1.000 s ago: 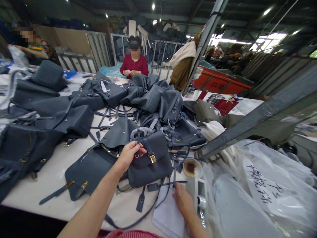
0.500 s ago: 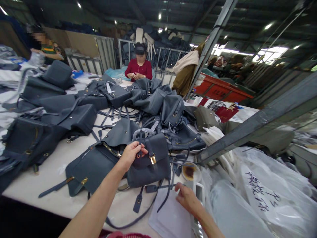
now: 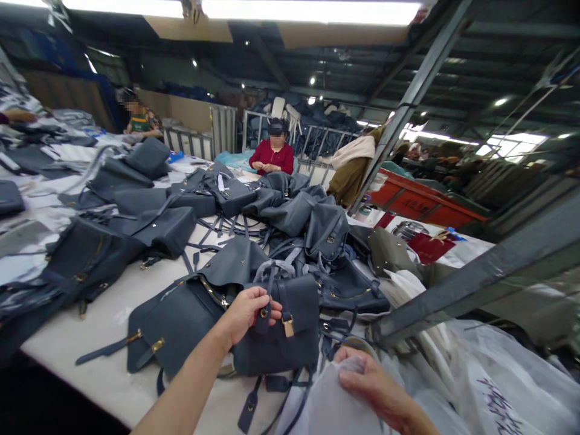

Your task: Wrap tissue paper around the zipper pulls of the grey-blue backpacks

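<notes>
My left hand [image 3: 247, 311] is closed on the strap and ring at the top of a small dark blue-grey leather bag [image 3: 285, 338] with a gold clasp, standing on the white table [image 3: 109, 374]. Lower right, my right hand [image 3: 374, 389] pinches a white sheet [image 3: 328, 405] and lifts it off the table. An open bag [image 3: 181, 320] of the same leather lies flat just left of the held one. Loose straps hang from the bag toward the table's near edge.
Several more blue-grey bags [image 3: 149, 211] are piled across the table. A person in red [image 3: 274, 156] sits at the far side, another person [image 3: 140, 121] farther left. A slanted metal beam [image 3: 475, 278] crosses the right. White plastic bags [image 3: 489, 386] lie at right.
My right hand has picked the white sheet up from the table and raised it. The camera has tilted upward. My left hand keeps its hold on the bag's top.
</notes>
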The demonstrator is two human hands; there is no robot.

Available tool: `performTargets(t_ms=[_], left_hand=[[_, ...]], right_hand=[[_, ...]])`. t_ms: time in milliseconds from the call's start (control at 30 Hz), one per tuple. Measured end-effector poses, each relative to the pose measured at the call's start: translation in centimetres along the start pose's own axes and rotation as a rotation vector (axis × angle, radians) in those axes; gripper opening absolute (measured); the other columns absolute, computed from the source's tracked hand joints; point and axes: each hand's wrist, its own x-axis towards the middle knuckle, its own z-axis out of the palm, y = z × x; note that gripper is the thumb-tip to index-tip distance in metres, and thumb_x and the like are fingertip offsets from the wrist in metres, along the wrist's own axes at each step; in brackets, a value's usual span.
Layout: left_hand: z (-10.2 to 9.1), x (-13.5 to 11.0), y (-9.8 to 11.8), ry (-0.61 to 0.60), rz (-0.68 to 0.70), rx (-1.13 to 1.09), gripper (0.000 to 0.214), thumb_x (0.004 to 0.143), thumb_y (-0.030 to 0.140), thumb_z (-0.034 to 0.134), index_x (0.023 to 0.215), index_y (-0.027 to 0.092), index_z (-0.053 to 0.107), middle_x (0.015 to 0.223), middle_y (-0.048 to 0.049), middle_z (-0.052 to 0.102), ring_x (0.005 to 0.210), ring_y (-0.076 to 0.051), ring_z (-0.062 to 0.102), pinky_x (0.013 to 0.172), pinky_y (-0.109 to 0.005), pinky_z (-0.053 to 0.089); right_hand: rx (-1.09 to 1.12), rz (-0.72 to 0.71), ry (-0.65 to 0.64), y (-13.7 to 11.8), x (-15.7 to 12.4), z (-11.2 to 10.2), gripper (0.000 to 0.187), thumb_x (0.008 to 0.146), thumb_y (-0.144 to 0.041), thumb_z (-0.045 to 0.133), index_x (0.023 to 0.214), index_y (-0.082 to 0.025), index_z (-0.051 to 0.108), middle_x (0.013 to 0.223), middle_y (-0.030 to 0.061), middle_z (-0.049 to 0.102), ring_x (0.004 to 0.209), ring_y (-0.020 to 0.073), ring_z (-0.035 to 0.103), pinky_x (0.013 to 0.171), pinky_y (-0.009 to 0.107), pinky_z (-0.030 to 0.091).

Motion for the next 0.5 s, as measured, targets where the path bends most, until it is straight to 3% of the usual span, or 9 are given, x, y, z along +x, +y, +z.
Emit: performTargets(t_ms=[200, 300, 500], left_hand=[[-0.1, -1.4, 0.7, -0.025, -0.028, -0.080, 0.024, 0.070, 0.031, 0.074, 0.075, 0.012, 0.060, 0.091, -0.0151, 0.073, 0.076, -0.019, 0.069, 0.073, -0.032, 0.053], [0.2, -1.8, 0.8, -0.002, -0.006, -0.056, 0.024, 0.061, 0.030, 0.077, 0.070, 0.012, 0.064, 0.099, -0.0134, 0.071, 0.080, -0.017, 0.064, 0.077, -0.029, 0.048], [1.1, -2.4, 1.4, 0.069, 0.057, 0.179, 0.022, 0.053, 0.029, 0.074, 0.050, 0.014, 0.059, 0.067, -0.0004, 0.063, 0.058, -0.010, 0.048, 0.061, -0.025, 0.035]], right_hand=[[-0.053, -0.054, 0.009, -2.6, 3.9, 3.5, 0.044, 0.069, -0.058, 0.071, 0.066, -0.017, 0.057, 0.059, -0.0047, 0.045, 0.056, 0.0099, 0.037, 0.053, 0.023, 0.028], [-0.050, -0.061, -0.031, -3.8, 5.2, 5.5, 0.047, 0.068, -0.062, 0.069, 0.063, -0.019, 0.052, 0.059, -0.0051, 0.041, 0.056, 0.0106, 0.036, 0.052, 0.023, 0.029], [-0.143, -0.153, -0.017, -5.8, 7.3, 7.9, 0.048, 0.066, -0.063, 0.069, 0.060, -0.018, 0.053, 0.056, -0.0054, 0.039, 0.055, 0.0102, 0.031, 0.050, 0.024, 0.024]])
